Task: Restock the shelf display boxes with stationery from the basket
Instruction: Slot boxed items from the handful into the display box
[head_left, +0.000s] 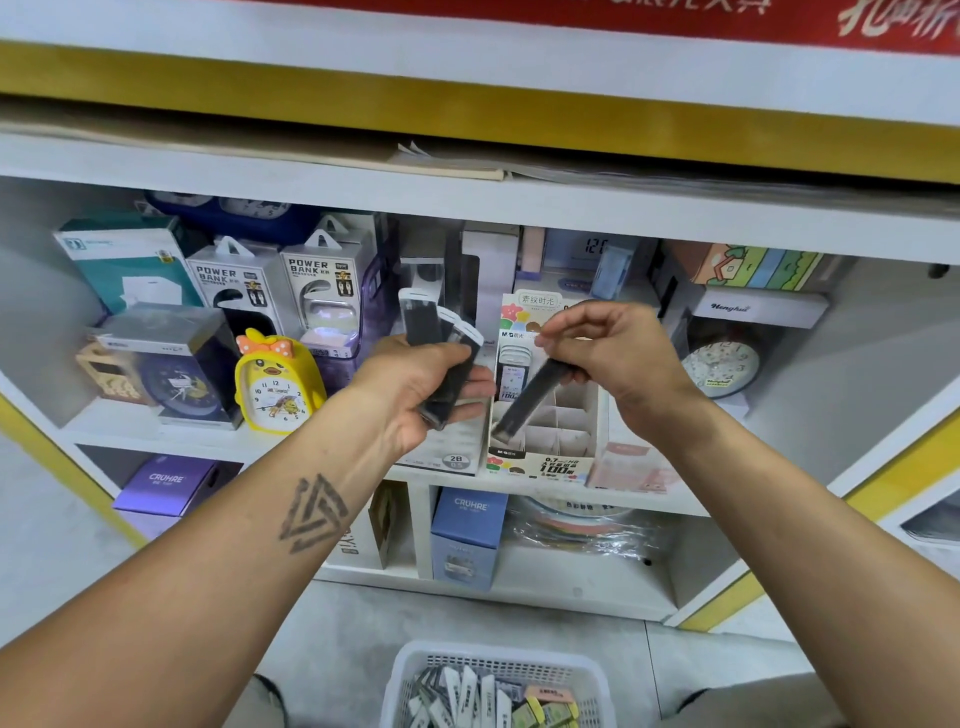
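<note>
A white mesh basket (498, 670) of lead-refill cases sits on the floor, nearest the camera. Above it, the left hand (415, 389) grips a fanned bunch of black lead cases (441, 338). The right hand (618, 348) pinches one black case (530, 400), tilted, its lower end over the divided display box (550, 431) on the shelf.

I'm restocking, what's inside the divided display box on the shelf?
The display box shows mostly bare cardboard cells, with a few packs at its back left. The right hand's lead case covers the left cells.
</note>
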